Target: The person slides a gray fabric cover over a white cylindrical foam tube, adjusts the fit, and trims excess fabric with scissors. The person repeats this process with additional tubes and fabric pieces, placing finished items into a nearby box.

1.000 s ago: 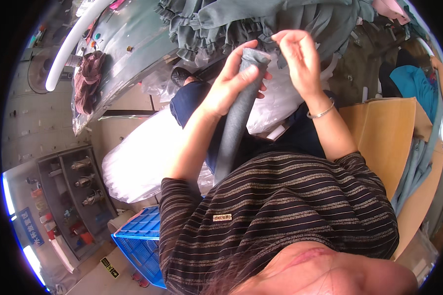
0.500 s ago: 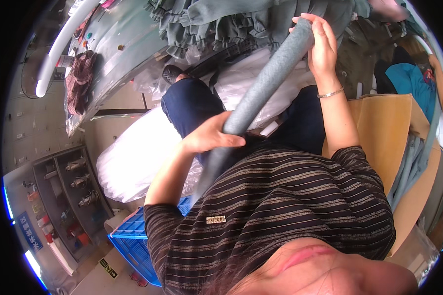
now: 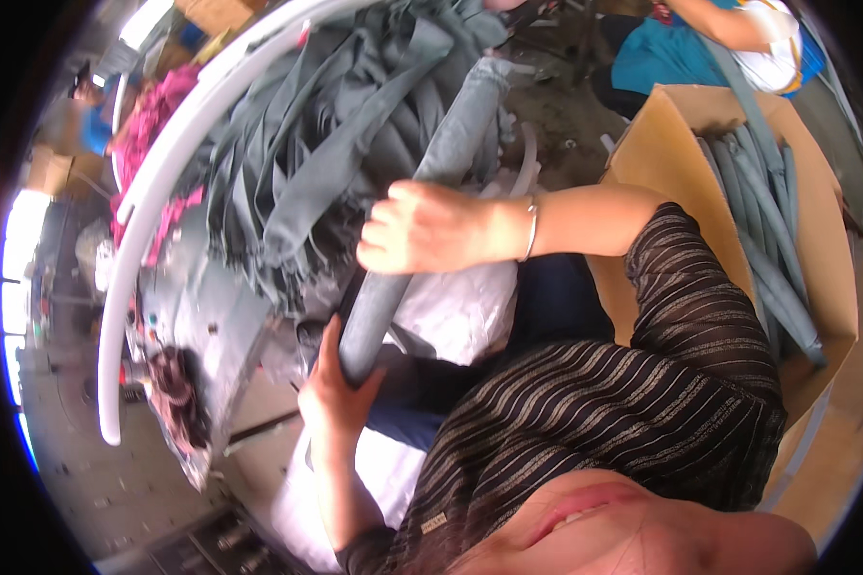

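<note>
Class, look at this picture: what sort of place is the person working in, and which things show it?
Probably a small textile workshop: a heap of grey fabric strips, a cardboard box filled with finished grey tubes, and both hands gripping a grey padded tube.

The grey fabric pile (image 3: 326, 163) blocks the way at eleven o'clock. At two o'clock the cardboard box (image 3: 686, 120) with grey tubes (image 3: 762, 230) stands close; between them is open floor (image 3: 556, 120).

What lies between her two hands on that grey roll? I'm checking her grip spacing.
In the head view, only a bare stretch of the grey fabric roll runs between the right hand above and the left hand below.
</note>
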`<state>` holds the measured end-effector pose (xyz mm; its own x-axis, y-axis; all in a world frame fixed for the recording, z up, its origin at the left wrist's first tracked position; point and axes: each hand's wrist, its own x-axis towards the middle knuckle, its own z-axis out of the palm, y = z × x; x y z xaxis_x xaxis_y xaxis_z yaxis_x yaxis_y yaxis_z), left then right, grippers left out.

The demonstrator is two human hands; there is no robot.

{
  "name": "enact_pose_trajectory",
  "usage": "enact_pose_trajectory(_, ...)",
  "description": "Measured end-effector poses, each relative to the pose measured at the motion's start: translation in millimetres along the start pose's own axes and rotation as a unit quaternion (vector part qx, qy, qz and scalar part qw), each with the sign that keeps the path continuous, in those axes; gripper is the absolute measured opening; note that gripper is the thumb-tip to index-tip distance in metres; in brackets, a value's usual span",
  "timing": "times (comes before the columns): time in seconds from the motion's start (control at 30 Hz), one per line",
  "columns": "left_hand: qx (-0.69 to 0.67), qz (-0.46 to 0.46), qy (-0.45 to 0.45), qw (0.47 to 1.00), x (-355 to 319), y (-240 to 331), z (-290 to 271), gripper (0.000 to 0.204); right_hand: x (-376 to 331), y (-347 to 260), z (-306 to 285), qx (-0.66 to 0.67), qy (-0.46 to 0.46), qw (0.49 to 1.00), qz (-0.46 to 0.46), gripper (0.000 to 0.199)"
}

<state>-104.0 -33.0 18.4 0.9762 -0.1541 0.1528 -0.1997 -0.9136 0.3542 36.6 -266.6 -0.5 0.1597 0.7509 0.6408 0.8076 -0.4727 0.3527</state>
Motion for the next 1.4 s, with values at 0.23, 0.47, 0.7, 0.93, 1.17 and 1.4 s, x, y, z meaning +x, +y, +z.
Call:
enact_pose_trajectory(0.23, 0.046, 0.037, 0.019, 0.998, 10, 6, 16, 0.047, 4, -13, -12, -0.025, 0.047, 0.998, -0.031, 0.018)
enact_pose_trajectory(0.47, 0.08, 0.073, 0.059, 0.992, 24, 14, -1, 0.045, 33, -36, -10, -0.034, 0.11, 0.991, -0.07, 0.017)
enact_pose_trajectory(0.7, 0.271, 0.066, 0.163, 0.947, -28, -36, -46, 0.038, 22, 63, -29, -0.114, 0.143, 0.975, -0.126, 0.01)
enact_pose_trajectory(0.93, 0.314, 0.102, 0.242, 0.912, -63, -103, -37, 0.029, -14, 103, -45, -0.107, 0.07, 0.987, -0.094, 0.012)
enact_pose_trajectory(1.17, 0.37, 0.098, 0.264, 0.885, -99, -130, -42, 0.019, -28, 96, -54, -0.035, -0.011, 0.997, -0.064, 0.021)
enact_pose_trajectory(1.4, 0.358, 0.098, 0.254, 0.893, -110, -142, -45, 0.022, -39, 90, -62, 0.111, -0.086, 0.99, -0.015, 0.045)
